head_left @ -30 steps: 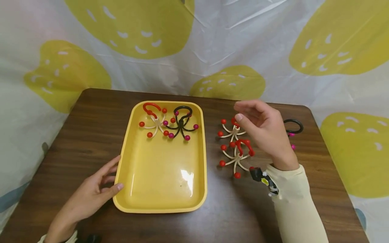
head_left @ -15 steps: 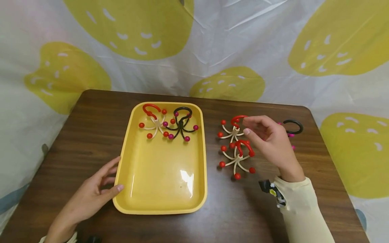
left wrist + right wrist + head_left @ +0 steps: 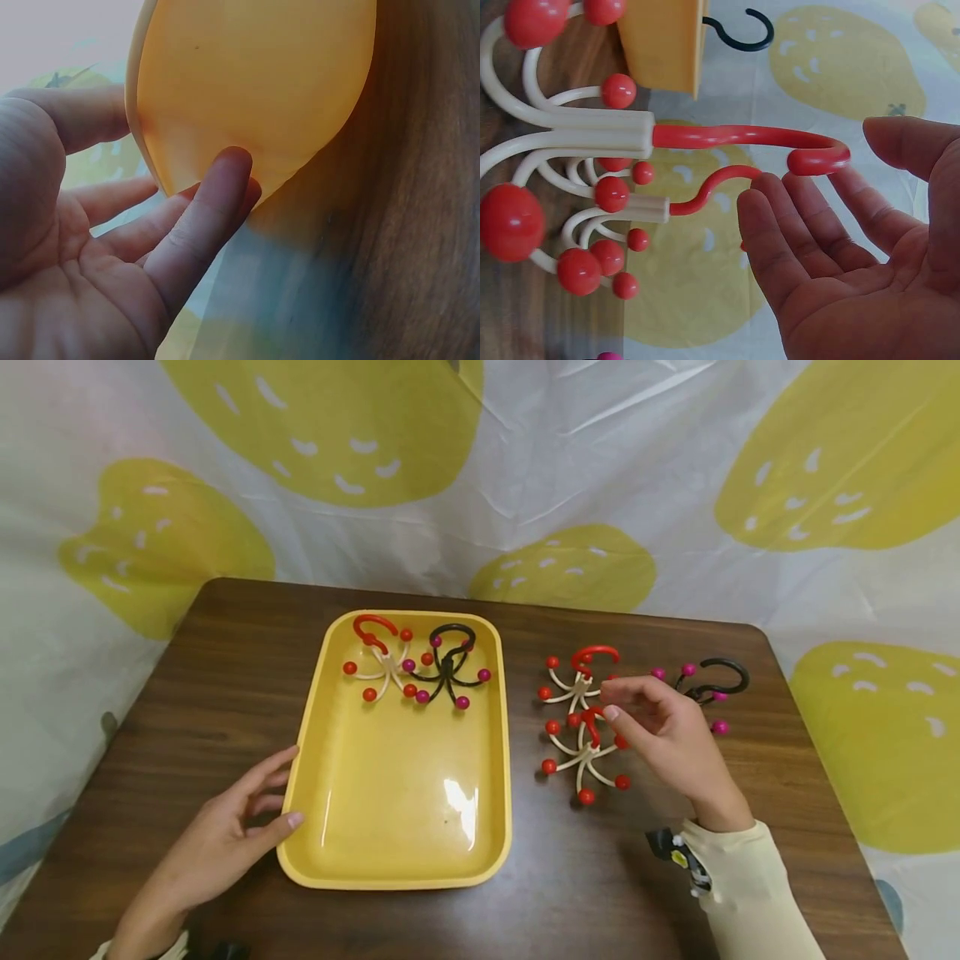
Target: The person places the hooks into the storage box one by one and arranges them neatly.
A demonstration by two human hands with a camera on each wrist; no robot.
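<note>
My left hand (image 3: 217, 847) rests against the left side of a yellow tray (image 3: 393, 883); its thumb tip lies over the rim and its fingers touch the outer wall, spaced apart in the left wrist view (image 3: 172, 232). My right hand (image 3: 671, 743) hovers with parted, bent fingers by the nearer cream hanger (image 3: 587, 752), which has splayed ball-tipped arms and a red hook. In the right wrist view that red hook (image 3: 742, 135) lies between thumb and fingers, not gripped; contact cannot be made out. A second cream hanger (image 3: 579, 689) stands just behind.
A black hanger (image 3: 697, 693) with magenta balls stands at the right, partly behind my right hand. Inside the tray's far end are a cream hanger with red hook (image 3: 386, 664) and a black hanger (image 3: 447, 667). A patterned cloth (image 3: 420, 543) hangs behind the wooden table (image 3: 187, 693).
My right hand has moved down and slightly right, from the rear cream hanger towards the nearer one, uncovering more of the rear red hook and the black hanger. My left hand has stayed put.
</note>
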